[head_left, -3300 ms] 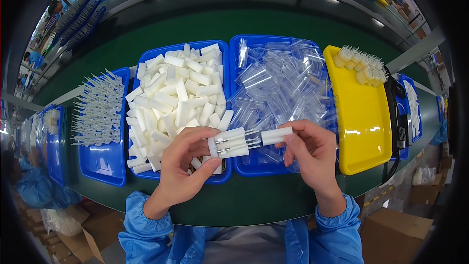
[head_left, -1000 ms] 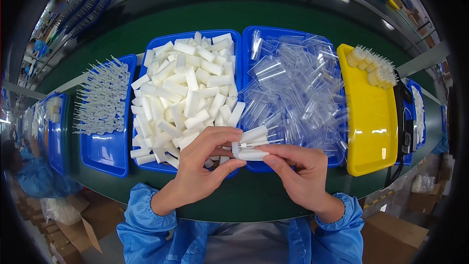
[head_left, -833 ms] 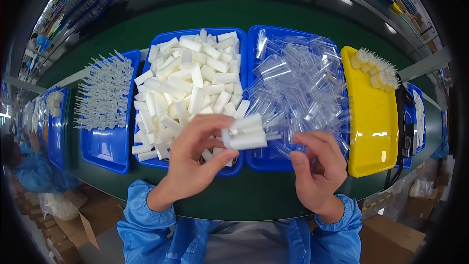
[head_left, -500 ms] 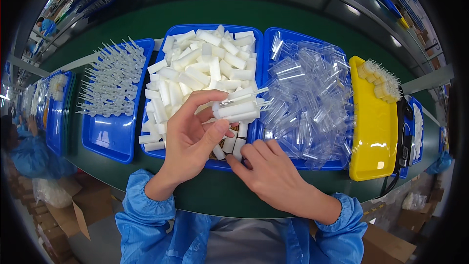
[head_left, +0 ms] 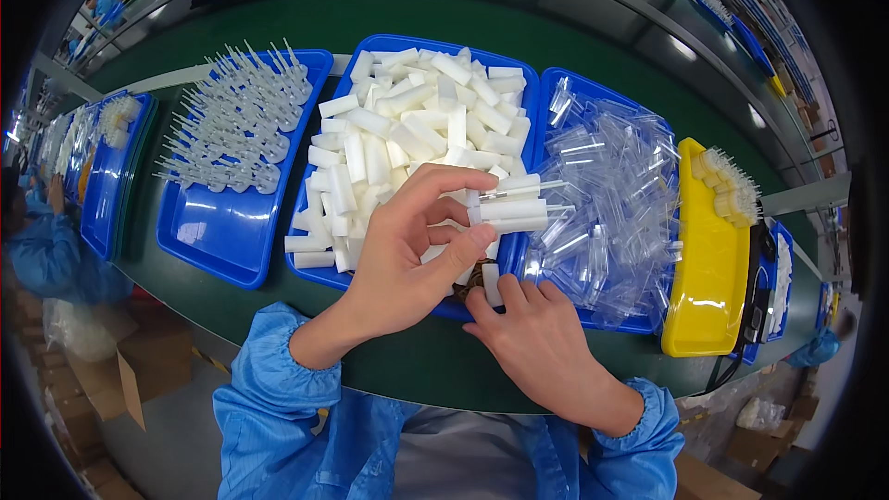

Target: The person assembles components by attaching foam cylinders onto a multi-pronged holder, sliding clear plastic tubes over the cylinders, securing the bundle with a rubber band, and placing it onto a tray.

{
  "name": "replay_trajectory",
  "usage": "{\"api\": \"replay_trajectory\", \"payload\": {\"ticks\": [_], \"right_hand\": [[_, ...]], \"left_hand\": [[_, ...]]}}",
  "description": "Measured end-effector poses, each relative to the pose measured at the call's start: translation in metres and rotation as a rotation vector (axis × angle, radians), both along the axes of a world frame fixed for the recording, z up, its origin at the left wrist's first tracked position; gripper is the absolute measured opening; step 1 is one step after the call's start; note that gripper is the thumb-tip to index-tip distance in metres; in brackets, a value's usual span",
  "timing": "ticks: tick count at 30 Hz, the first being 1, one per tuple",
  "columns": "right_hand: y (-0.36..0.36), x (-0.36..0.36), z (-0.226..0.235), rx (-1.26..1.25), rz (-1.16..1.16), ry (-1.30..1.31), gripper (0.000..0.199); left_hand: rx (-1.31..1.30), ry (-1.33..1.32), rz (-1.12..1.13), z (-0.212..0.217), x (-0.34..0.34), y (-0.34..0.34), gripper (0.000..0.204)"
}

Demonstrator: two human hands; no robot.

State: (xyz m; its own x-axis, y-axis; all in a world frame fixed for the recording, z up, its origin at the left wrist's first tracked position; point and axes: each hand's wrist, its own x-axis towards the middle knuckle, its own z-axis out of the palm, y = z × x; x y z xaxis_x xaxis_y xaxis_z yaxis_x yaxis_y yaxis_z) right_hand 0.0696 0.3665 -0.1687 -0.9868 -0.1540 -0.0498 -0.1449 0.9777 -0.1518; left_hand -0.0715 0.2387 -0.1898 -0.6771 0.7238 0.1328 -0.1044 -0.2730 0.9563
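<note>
My left hand (head_left: 412,250) holds several white plastic tubes with thin tips (head_left: 509,206) above the near right corner of a blue tray (head_left: 326,274) heaped with white plastic caps (head_left: 407,134). My right hand (head_left: 537,333) reaches under the left hand, its fingers closing on one white cap (head_left: 491,283) at that tray's near edge. To the right stands a second blue tray (head_left: 556,91) full of clear plastic tubes (head_left: 611,194).
A blue tray (head_left: 222,236) at the left holds several white pointed pipettes (head_left: 231,116). A yellow tray (head_left: 708,296) with a few finished pieces (head_left: 732,185) lies at the right. All rest on a green conveyor belt (head_left: 398,370). A person in blue (head_left: 46,250) works at far left.
My right hand let go of the bundle and dropped to the cap tray's near edge, taking a cap. My left hand kept the tubes and lifted them over the tray.
</note>
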Motion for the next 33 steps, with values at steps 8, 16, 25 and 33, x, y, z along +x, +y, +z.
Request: {"api": "replay_trajectory", "payload": {"ticks": [8, 16, 25, 33], "right_hand": [[0.023, 0.001, 0.002, -0.346, 0.073, 0.042, 0.023], [0.038, 0.009, 0.010, -0.775, -0.181, 0.118, 0.016], [0.065, 0.038, -0.006, -1.359, -0.447, 0.350, 0.018], [0.077, 0.036, -0.008, -1.483, -0.568, 0.446, 0.019]], "left_hand": [[-0.006, 0.017, -0.001, -0.001, 0.000, 0.001, 0.035], [-0.006, 0.029, -0.009, -0.006, -0.003, 0.002, 0.031], [-0.104, 0.297, -0.011, -0.006, 0.008, 0.005, 0.035], [-0.119, 0.231, -0.082, -0.010, 0.010, 0.006, 0.037]]}}
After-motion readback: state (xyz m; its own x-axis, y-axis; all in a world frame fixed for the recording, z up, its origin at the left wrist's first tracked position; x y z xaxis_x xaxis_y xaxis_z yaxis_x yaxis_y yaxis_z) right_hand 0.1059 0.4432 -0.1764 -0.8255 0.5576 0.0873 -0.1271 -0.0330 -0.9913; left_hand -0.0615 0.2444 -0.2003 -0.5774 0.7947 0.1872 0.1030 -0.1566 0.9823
